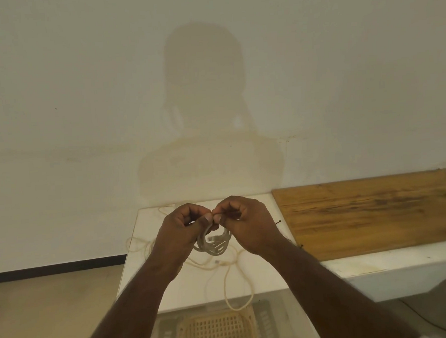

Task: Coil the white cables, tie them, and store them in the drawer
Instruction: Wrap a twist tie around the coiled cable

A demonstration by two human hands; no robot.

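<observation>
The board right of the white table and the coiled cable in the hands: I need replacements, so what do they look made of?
Board: apparently unfinished wood, showing grain and dark stains. Coiled cable: white, smooth, probably plastic-sheathed; exact material unclear.

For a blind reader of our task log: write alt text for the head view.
Both hands, left and right, hold up a coiled white cable and pinch at its top, above a white table. More loose white cable sprawls on the table and hangs over its near edge; a worn wooden board lies to the right.
</observation>
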